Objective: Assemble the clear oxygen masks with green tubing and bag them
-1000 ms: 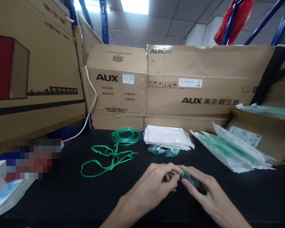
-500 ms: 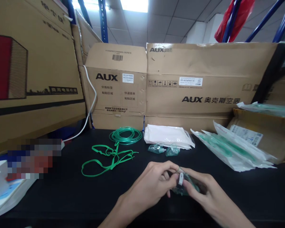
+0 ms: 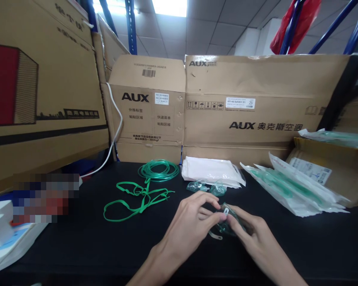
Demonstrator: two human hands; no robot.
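Both my hands meet low in the middle over a black table (image 3: 77, 246). My left hand (image 3: 191, 222) and my right hand (image 3: 253, 238) pinch a small clear green plastic mask piece (image 3: 226, 224) between their fingertips, with a pale strip hanging under it. Two more clear green plastic pieces (image 3: 207, 186) lie just beyond my hands. A loose green elastic strap (image 3: 134, 200) lies to the left, with a coil of green tubing (image 3: 158, 170) behind it.
A flat stack of white bags (image 3: 211, 171) lies behind the pieces. Sealed packets with green contents (image 3: 289, 190) fan out at the right beside a cardboard box (image 3: 325, 171). Large AUX cartons (image 3: 226, 103) wall the back and left. A white cable (image 3: 115, 131) hangs at the left.
My hands have shifted slightly up and away with the mask piece, turning it so that a pale strip now hangs below it.
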